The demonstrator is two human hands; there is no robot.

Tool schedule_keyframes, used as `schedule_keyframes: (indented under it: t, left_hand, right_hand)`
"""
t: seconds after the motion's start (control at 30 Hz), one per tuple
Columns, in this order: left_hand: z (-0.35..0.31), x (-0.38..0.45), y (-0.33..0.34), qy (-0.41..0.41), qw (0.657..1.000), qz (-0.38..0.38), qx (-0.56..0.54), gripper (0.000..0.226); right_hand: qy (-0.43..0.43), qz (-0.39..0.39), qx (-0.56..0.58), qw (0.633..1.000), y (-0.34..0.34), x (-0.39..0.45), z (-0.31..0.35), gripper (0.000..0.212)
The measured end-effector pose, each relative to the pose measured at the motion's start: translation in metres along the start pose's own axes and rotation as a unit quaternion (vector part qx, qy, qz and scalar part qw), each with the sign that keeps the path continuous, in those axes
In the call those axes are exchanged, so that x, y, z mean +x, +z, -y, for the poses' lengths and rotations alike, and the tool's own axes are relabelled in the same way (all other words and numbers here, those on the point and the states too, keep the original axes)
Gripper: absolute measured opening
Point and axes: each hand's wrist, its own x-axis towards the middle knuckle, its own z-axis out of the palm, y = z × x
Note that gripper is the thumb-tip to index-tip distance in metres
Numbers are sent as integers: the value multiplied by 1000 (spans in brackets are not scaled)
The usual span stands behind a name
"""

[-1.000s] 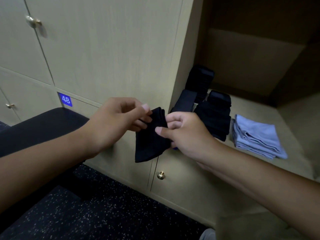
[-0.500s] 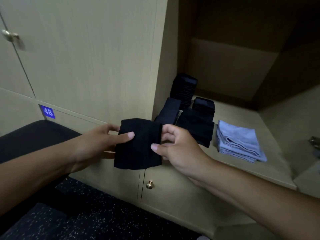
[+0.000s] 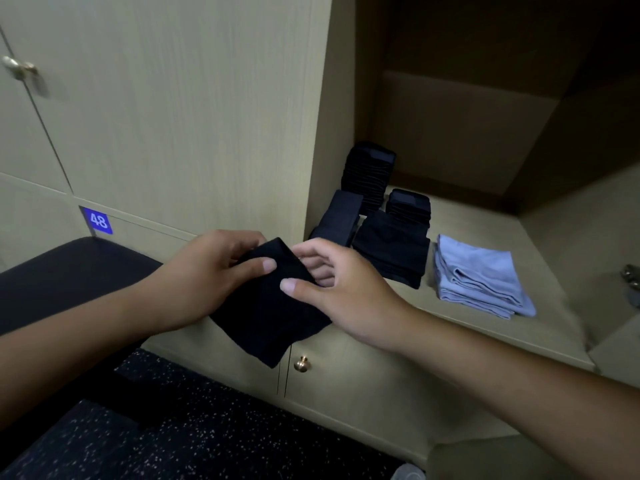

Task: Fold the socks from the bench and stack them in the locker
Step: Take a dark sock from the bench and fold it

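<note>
here, a blue plate point(image 3: 97, 221) on the pale wood locker fronts reads "48" in white, at the left, just above the dark padded bench point(image 3: 69, 271). both hands hold a folded black sock point(image 3: 266, 303) in the air in front of the open locker point(image 3: 485, 209): the left hand point(image 3: 201, 278) pinches its left edge, thumb on top, and the right hand point(image 3: 339, 292) pinches its right edge the same way. inside the locker, on its light shelf, stacks of black socks point(image 3: 391, 251) stand at the left, with folded light blue cloths point(image 3: 481, 278) to their right. a brass knob point(image 3: 302, 363) sits on the door below. the near floor point(image 3: 173, 427) is dark and speckled.
</note>
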Motion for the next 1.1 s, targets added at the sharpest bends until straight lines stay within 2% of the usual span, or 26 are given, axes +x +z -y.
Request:
schedule_keyframes:
  t: [0.13,0.23,0.37,0.5,0.67,0.8,1.0,1.1]
  left_hand:
    - [-4,1,6,9,999,23,-33,25]
    - [-4,3,7,-11,996,13,-85,25]
    - [-2,5,7,-38,991,-21,-130,19]
    - [-1,8,6,-28,991,-41,-121,15]
    - [-7,10,10,6,999,-35,-9,8]
    - [-13,12,15,18,999,-39,-14,9]
    - [-20,17,17,-11,997,-48,-66,20]
    - [-22,17,17,-11,997,-45,-61,19]
  right_hand:
    - [-15,-46,-10,999,-4,5,4,12]
    - [-1,-95,38,995,-12,8,6,5]
    - [41,-135,96,985,-27,12,1,18]
    - [73,-93,96,988,-42,18,-9,44]
    - [-14,-36,27,999,-48,17,-8,24]
    - [-65,-15,-60,996,-52,18,-3,6]
    - [-94,-87,-80,989,-80,26,0,10]
    - [-87,-138,-60,985,-103,31,0,8]
